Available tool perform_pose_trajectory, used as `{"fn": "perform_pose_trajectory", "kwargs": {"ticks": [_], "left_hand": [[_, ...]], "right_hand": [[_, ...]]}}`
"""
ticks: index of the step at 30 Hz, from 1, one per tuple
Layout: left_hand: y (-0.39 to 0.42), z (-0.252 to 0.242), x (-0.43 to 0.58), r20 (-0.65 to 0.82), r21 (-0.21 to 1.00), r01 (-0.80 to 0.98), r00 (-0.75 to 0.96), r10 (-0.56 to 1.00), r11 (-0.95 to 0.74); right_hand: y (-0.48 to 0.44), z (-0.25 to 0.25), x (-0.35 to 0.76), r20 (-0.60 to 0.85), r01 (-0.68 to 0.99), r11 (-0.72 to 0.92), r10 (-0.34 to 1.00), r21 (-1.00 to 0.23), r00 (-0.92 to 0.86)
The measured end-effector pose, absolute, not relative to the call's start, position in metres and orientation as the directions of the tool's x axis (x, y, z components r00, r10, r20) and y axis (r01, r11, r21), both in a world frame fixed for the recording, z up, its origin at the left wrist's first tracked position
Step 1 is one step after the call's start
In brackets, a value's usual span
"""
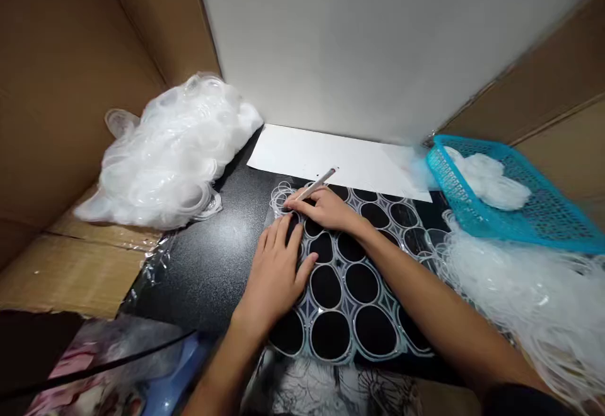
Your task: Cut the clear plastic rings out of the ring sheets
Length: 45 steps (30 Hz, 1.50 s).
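Bare forearms (425,290) span a ringed plastic sheet (348,309), apparently mostly intact though loose rings (515,283) lie heaped beside it, left hand (274,271) spread flat, empty, right hand (329,208) gripping a pen (316,184).

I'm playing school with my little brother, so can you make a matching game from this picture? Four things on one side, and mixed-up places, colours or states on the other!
Things:
1. left hand
2. pen-like tool
3. mesh basket
4. white strip

Clues:
A. bright blue, on the right side
B. lying flat at the foot of the pale wall
C. palm down over the ring-patterned sheet
D. held in the right hand

Right pairs: 1-C, 2-D, 3-A, 4-B
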<state>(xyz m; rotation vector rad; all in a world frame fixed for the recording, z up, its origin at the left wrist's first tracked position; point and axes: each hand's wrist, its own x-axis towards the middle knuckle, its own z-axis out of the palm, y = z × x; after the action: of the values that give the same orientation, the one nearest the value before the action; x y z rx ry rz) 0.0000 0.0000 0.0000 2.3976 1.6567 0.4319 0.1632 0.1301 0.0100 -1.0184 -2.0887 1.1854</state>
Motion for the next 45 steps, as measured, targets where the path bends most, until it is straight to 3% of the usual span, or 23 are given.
{"fn": "perform_pose_trajectory", "kwargs": {"ticks": [11,23,26,31,37,40,45], "left_hand": [[-0.004,-0.003,-0.002,0.156,0.319,0.887,0.297,0.942,-0.333],[0.006,0.002,0.001,0.144,0.387,0.871,0.268,0.953,-0.304],[0.008,0.001,0.0,0.14,0.405,0.864,0.264,0.954,-0.299],[0.007,0.001,0.0,0.14,0.412,0.865,0.252,0.958,-0.288],[0.008,-0.003,0.003,0.147,0.424,0.869,0.21,0.967,-0.254],[0.006,-0.004,0.003,0.169,0.43,0.865,0.203,0.964,-0.257],[0.0,-0.003,0.001,0.209,0.409,0.867,0.215,0.954,-0.285]], "right_hand": [[0.13,0.008,0.167,0.123,0.37,0.386,0.814,-0.845,-0.568],[0.13,0.003,0.171,0.267,0.308,0.65,0.631,-0.694,-0.729],[0.134,0.003,0.172,0.281,0.318,0.734,0.565,-0.6,-0.776],[0.141,0.004,0.173,0.292,0.335,0.879,0.437,-0.34,-0.851],[0.146,0.008,0.172,0.279,0.374,0.924,0.38,-0.078,-0.882],[0.149,0.01,0.169,0.251,0.376,0.921,0.389,-0.101,-0.886],[0.147,0.012,0.166,0.206,0.513,0.779,0.603,-0.361,-0.771]]}}
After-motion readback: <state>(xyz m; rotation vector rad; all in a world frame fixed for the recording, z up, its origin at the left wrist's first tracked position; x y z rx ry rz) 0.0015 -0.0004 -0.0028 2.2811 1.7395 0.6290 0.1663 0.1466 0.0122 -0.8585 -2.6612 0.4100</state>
